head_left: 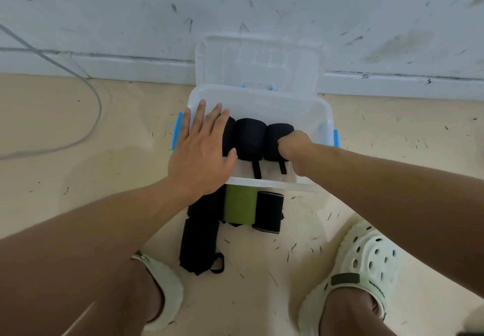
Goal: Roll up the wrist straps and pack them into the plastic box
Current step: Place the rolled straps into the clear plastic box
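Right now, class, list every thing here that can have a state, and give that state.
Plastic box: open, three black rolls inside.
Lid: raised, leaning at the wall.
Left hand: flat, fingers straight, on the leftmost roll.
Right hand: curled on the rightmost roll.
Middle roll: rolled, tab hanging.
Green strap: rolled, on the floor.

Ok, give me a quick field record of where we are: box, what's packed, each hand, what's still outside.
box: clear plastic box on the floor, lid open and leaning back toward the wall
packed: three black rolled straps side by side inside
left hand: left hand flat, fingers straight, over the box's left edge and the leftmost roll
right hand: right hand fingers curled on the rightmost roll
outside: green roll, black roll and unrolled black straps on the floor in front of the box
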The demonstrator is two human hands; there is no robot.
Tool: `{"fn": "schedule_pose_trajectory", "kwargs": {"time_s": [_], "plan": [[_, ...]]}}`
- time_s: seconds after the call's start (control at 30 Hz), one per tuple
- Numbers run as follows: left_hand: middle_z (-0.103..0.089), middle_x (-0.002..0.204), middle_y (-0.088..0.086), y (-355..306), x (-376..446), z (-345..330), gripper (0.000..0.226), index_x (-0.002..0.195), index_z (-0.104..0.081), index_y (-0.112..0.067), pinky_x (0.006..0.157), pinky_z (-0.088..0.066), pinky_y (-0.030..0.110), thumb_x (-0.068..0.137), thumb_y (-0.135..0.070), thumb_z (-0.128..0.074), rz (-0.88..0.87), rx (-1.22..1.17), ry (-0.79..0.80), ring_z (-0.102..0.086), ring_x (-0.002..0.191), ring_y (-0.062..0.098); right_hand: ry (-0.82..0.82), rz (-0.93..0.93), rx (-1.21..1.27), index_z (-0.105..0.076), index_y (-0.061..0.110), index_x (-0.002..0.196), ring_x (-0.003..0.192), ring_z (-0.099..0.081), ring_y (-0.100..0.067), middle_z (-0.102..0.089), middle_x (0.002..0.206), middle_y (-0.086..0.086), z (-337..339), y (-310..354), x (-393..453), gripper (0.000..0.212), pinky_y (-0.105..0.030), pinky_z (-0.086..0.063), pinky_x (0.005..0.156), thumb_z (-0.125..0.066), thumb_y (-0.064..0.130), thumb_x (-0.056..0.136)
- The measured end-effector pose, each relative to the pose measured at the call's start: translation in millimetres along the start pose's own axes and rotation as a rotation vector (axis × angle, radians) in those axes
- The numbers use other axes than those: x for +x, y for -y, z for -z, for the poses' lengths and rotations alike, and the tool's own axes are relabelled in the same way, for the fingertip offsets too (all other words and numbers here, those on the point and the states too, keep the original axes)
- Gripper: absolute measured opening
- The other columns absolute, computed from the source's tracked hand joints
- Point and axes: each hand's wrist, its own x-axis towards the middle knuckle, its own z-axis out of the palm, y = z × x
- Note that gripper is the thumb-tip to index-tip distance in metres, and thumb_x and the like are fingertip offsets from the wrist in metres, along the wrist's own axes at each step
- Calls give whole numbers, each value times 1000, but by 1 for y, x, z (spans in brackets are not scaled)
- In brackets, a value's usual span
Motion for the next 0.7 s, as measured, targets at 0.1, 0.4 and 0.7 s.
{"fn": "schedule_pose_trajectory", "kwargs": {"time_s": [0.1,0.4,0.7], "plan": [[-31,168,7,3,-4,-1,71,159,-31,-9,131,-2,48,97,-39,-47,-1,-87,-77,-10,161,26,-118,-105,756,-53,8,126,117,-59,-27,-58,114,-12,1,12,0,23,-37,-47,101,-51,13,103],[-19,172,15,30,-45,-8,67,162,-26,-5,131,-6,47,109,-45,-35,-16,-239,-188,-13,161,30,159,341,847,-61,34,108,89,-63,-1,-67,98,13,-49,14,-142,13,-14,-52,79,-69,32,98],[-65,111,11,29,-91,-26,28,133,-44,-10,95,-51,47,106,-12,-39,1198,-738,-121,-66,104,40,627,-126,770,-37,15,158,113,-64,-18,-58,138,3,-133,20,-132,93,-34,-48,107,-80,54,85]]}}
